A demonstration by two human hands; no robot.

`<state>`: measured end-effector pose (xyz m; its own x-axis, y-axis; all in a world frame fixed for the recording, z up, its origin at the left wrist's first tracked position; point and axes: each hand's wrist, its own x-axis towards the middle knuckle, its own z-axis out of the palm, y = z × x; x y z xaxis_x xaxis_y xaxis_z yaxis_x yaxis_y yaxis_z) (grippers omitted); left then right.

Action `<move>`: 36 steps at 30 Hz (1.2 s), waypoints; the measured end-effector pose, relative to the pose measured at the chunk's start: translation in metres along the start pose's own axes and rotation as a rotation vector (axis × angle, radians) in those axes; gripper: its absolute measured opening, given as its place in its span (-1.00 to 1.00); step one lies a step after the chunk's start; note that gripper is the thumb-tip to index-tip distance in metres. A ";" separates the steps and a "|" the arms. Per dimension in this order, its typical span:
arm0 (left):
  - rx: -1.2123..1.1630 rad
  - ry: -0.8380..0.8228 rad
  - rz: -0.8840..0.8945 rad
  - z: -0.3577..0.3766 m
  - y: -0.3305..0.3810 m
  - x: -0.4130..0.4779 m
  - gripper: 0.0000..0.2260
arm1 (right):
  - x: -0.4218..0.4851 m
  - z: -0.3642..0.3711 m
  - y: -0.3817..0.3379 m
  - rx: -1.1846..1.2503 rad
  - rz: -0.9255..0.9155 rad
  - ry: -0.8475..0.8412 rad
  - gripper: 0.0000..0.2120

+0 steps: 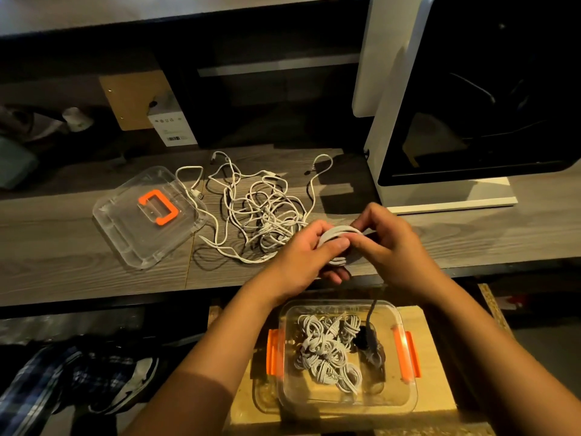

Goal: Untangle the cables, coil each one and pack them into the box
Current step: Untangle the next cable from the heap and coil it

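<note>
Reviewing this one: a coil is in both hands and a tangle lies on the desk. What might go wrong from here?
1. The coiled white cable, held by the left hand and right hand, may spring loose if either grip eases before its end is tucked.
2. The cable tangle lies close beside it; a snagged strand could drag the pile along.
3. The clear box sits lower and already holds many coils, so a dropped coil may miss.

A wood-grain desk (pixel 78 272) carries tangled white cables (pixel 261 212) just beyond the left hand (pixel 301 262), a clear lid (pixel 125 234) farther left and a white machine (pixel 386 136) beyond the right hand (pixel 386 243), while a clear box (pixel 408 401) sits on a board (pixel 437 388) beneath both.
</note>
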<state>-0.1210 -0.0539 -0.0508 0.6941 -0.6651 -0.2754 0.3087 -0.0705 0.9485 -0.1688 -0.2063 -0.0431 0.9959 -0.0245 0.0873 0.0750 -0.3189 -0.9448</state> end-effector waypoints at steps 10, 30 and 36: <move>1.026 0.028 0.085 -0.015 -0.007 0.003 -0.88 | 0.010 -0.025 0.005 -0.523 0.047 -0.264 -0.95; 1.508 0.475 -0.001 -0.020 -0.002 0.022 -0.65 | 0.003 0.024 -0.013 -0.828 -0.056 -0.260 -0.73; 1.226 0.044 0.016 -0.010 -0.008 0.003 -0.91 | 0.025 -0.017 -0.026 -0.829 -0.091 -0.327 -0.85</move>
<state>-0.1152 -0.0475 -0.0609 0.7212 -0.6479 -0.2451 -0.4994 -0.7315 0.4641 -0.1465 -0.2144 -0.0114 0.9622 0.2652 -0.0627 0.2199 -0.8915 -0.3961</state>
